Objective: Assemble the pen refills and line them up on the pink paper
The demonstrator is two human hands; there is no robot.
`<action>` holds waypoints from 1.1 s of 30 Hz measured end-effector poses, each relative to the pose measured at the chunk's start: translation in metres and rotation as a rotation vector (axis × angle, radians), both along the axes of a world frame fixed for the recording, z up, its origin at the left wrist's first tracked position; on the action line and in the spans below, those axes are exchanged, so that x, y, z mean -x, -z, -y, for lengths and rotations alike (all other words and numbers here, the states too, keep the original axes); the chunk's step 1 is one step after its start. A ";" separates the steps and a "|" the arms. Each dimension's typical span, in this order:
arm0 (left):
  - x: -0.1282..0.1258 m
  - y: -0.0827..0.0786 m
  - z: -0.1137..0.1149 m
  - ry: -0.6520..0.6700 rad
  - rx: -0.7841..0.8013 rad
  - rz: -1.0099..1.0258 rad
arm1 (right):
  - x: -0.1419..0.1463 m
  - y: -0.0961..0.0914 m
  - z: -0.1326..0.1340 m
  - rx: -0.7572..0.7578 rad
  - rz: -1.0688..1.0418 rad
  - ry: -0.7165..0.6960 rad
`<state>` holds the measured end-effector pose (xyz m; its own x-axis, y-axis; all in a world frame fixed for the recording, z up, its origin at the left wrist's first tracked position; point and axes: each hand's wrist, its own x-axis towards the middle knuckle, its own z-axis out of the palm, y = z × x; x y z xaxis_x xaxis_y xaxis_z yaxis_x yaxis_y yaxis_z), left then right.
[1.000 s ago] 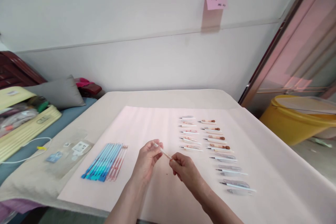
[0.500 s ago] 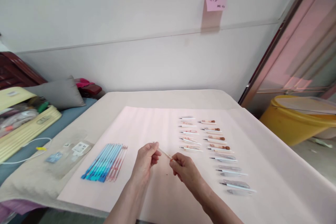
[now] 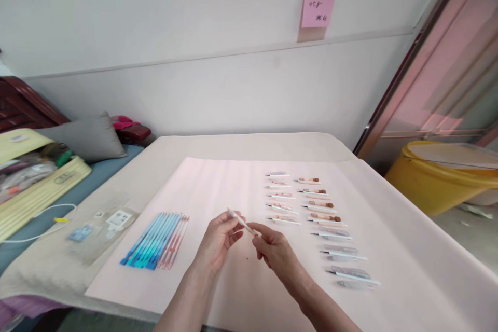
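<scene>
A slim white pen (image 3: pixel 241 222) with an orange-brown mark near its lower end slants between my two hands, above the pink sheet. My right hand (image 3: pixel 274 249) pinches the lower end between thumb and fingers. My left hand (image 3: pixel 220 236) has its fingers curled around the upper part, and the pen's far end pokes up past the thumb. To the right lie rows of parted pens: white refills with dark tips (image 3: pixel 330 236) beside clear barrels (image 3: pixel 340 249) and barrels with brown ends (image 3: pixel 326 218).
Several blue pens (image 3: pixel 151 238) and reddish clear pens (image 3: pixel 175 244) lie side by side at left. Clear plastic packaging (image 3: pixel 105 228) rests on the cream cover beyond the pink sheet (image 3: pixel 225 181). A yellow tub (image 3: pixel 439 181) stands at right. A pink note (image 3: pixel 318 9) is taped to the wall.
The pen between my hands shows more of its white body, its far end now above my left thumb. My left fingers have shifted on it; my right hand has hardly moved.
</scene>
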<state>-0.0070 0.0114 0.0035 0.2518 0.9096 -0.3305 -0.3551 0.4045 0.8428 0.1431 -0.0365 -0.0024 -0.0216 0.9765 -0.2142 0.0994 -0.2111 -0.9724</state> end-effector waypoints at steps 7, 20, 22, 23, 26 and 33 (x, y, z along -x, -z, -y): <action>-0.001 -0.002 -0.001 -0.087 -0.005 0.098 | -0.002 0.000 -0.001 0.005 0.039 -0.010; 0.007 0.005 -0.015 -0.362 0.043 0.209 | -0.008 -0.003 -0.001 0.041 0.057 0.009; 0.008 0.007 -0.016 -0.379 0.067 0.224 | -0.008 -0.004 0.000 0.043 0.042 0.009; 0.009 0.008 -0.016 -0.385 0.078 0.230 | -0.007 -0.005 0.000 0.046 0.033 0.007; 0.009 0.009 -0.017 -0.386 0.102 0.244 | -0.006 -0.006 0.000 0.066 0.008 0.000; 0.009 0.011 -0.016 -0.375 0.099 0.257 | -0.007 -0.006 0.001 0.082 -0.127 0.124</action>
<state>-0.0162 0.0277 -0.0070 -0.0030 0.9207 -0.3904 -0.6846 0.2827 0.6719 0.1505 -0.0376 0.0037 0.0662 0.9528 -0.2964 -0.0553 -0.2931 -0.9545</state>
